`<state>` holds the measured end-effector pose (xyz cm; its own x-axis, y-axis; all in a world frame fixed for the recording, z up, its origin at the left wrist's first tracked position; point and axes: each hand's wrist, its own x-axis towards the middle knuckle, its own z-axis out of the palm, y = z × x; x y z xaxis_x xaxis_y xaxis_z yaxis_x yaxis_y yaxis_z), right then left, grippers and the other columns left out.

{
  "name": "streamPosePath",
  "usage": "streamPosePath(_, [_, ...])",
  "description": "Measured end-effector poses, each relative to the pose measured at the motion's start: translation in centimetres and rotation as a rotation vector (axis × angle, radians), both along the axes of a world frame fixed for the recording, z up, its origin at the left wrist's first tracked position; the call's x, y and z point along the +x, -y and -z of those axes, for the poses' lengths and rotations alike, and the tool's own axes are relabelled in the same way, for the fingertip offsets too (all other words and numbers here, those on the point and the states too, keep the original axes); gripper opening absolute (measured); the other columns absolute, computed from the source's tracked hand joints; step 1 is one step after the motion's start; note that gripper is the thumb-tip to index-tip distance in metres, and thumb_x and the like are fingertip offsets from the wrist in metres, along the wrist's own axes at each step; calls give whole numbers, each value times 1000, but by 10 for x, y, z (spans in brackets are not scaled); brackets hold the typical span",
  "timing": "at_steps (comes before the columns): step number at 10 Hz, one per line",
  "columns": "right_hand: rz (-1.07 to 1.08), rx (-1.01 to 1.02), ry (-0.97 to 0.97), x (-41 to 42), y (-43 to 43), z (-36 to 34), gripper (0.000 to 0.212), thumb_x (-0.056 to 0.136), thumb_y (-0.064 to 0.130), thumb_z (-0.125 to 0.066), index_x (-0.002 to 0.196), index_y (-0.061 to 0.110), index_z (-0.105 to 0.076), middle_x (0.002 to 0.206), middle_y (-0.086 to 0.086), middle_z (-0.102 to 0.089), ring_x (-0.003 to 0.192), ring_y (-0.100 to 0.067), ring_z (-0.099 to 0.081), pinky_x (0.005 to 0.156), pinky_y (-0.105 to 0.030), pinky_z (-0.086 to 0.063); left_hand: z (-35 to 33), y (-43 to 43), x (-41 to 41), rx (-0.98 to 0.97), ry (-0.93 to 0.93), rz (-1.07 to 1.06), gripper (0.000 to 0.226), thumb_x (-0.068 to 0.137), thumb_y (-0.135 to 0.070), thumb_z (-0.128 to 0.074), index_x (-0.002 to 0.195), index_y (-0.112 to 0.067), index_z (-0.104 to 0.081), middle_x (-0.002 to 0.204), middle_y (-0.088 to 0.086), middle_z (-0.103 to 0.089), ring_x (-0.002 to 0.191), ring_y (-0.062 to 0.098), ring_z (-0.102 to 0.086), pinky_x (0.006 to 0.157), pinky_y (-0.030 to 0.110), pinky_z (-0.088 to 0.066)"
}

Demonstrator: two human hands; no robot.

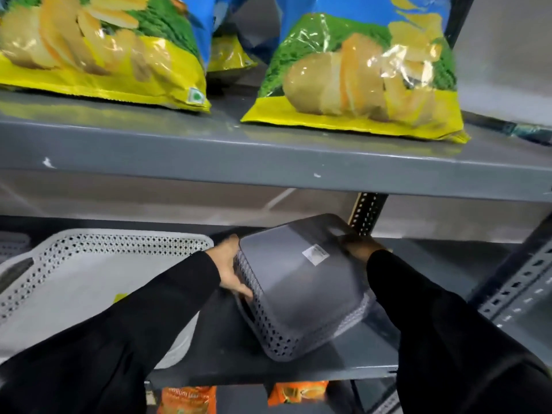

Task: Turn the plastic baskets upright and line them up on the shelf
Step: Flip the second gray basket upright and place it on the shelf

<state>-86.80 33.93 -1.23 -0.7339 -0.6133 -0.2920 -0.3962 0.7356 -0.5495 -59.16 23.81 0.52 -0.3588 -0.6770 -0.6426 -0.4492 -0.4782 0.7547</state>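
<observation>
Flipping this upside-down gray basket (301, 289), gripped by left hand (231, 268) and right hand (360, 249), could knock the white basket (89, 276) or clip the shelf (268, 162) overhead.

My black sleeves (155, 297) flank the dark grey basket (301, 282), its walls dotted with holes; at nine o'clock sits a white perforated basket (89, 270); at twelve, yellow-blue-green chip bags (352, 73).

Both hands grip a grey basket (301, 289) that lies bottom-up and tilted on the shelf (239, 361): the left hand (231, 268) on its left side, the right hand (363, 249) on its far right edge. A white basket (89, 264) sits upright just left. Chip bags (355, 73) rest on the shelf above.
</observation>
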Motion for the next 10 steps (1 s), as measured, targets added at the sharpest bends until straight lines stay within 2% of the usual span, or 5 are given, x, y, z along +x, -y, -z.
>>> streamPosePath(3, [440, -551, 466, -25, -21, -40, 134, 26, 104, -26, 126, 19, -54, 121, -7, -59, 108, -29, -57, 97, -42, -44, -55, 17, -2, -1, -483, -299, 81, 93, -64, -14, 151, -9, -20, 146, 18, -42, 138, 39, -37, 110, 63, -22])
streamPosePath(5, [366, -639, 881, -33, -49, -56, 66, 69, 65, -56, 111, 15, -58, 118, -14, -57, 107, -35, -55, 88, -54, -46, -51, 29, 13, -126, -385, -304, 23, 96, -12, -43, 76, -9, -55, 72, 9, -57, 61, 24, -55, 38, 35, -55])
streamPosePath(7, [163, -325, 498, -31, -63, -65, 20, 88, 13, -52, 74, 5, -62, 74, -14, -67, 79, -28, -64, 80, -38, -51, -40, 35, 29, -239, -105, -117, 10, 86, 11, -55, 78, 5, -59, 68, 19, -66, 38, 19, -64, 35, 23, -53])
streamPosePath(9, [-48, 155, -68, -18, -77, -59, 12, 89, 11, -57, 95, 1, -61, 98, -15, -55, 82, -20, -51, 70, -24, -37, -37, 24, 26, -262, 72, 64, 12, 82, 16, -60, 78, 5, -57, 68, 21, -64, 46, 20, -68, 44, 26, -58])
streamPosePath(10, [-53, 173, -32, -12, -86, -46, 7, 88, 6, -57, 88, 7, -64, 100, -10, -52, 90, -19, -49, 69, -25, -40, -33, 13, 24, -302, 154, 139, 19, 83, 16, -60, 71, 2, -54, 75, 16, -57, 69, 21, -59, 85, 35, -53])
